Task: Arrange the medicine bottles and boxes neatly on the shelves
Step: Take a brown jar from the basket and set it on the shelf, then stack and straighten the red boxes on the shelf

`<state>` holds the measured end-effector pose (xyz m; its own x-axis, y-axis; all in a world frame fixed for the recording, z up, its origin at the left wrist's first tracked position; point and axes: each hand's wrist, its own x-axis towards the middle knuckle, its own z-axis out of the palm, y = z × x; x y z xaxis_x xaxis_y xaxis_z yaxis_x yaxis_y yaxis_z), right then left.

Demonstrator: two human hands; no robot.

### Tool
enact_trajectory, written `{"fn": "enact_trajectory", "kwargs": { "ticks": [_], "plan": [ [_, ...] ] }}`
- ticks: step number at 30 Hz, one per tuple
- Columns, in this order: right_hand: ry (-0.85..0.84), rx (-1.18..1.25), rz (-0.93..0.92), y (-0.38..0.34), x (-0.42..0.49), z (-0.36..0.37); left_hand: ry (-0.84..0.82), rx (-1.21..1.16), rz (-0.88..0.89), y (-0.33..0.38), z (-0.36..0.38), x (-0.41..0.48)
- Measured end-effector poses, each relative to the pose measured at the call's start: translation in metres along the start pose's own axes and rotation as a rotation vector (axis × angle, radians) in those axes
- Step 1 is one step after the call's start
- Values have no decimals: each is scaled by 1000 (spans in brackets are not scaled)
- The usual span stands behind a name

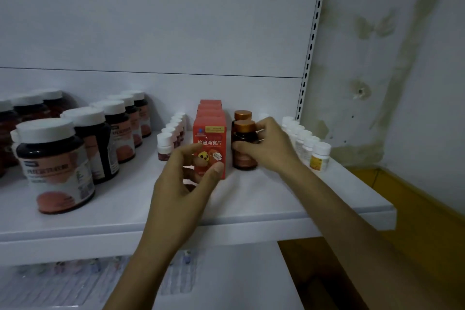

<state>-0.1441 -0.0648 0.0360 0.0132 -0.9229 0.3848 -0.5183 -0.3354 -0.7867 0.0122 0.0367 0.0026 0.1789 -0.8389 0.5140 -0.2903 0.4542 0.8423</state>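
Pinching the upright red box (210,133) low on its front, the left hand (181,178) is nearest it, while the right hand (269,146) grips the upright brown bottle (243,157) just right of that box.

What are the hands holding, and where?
The left hand pinches the front red box near its bottom. The right hand grips the front brown bottle round its body.
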Motion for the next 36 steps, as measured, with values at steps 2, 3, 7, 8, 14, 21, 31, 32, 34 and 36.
{"fn": "enact_trajectory", "kwargs": {
  "ticks": [2,3,7,8,14,21,31,32,34,36],
  "plan": [
    [4,-204,1,1,20,10,-19,24,-4,0,0,-1],
    [11,-282,11,1,29,13,-24,38,-6,-1,0,-1],
    [15,-424,59,3,56,17,-9,45,-7,-5,0,1],
    [19,-431,67,4,61,19,-4,43,-4,-6,1,1],
    [73,-412,109,17,84,28,46,97,39,-10,2,2],
    [46,-371,89,12,81,17,106,125,71,-13,3,4],
    [-147,401,65,-14,-44,32,-237,283,22,-12,-3,16],
    [-188,371,29,-13,-49,36,-261,297,18,-10,-3,13],
    [-203,275,-31,-14,-53,40,-214,291,53,-11,-3,7],
    [-163,212,-43,-14,-53,39,-158,241,78,-10,-7,4]
  ]
}}
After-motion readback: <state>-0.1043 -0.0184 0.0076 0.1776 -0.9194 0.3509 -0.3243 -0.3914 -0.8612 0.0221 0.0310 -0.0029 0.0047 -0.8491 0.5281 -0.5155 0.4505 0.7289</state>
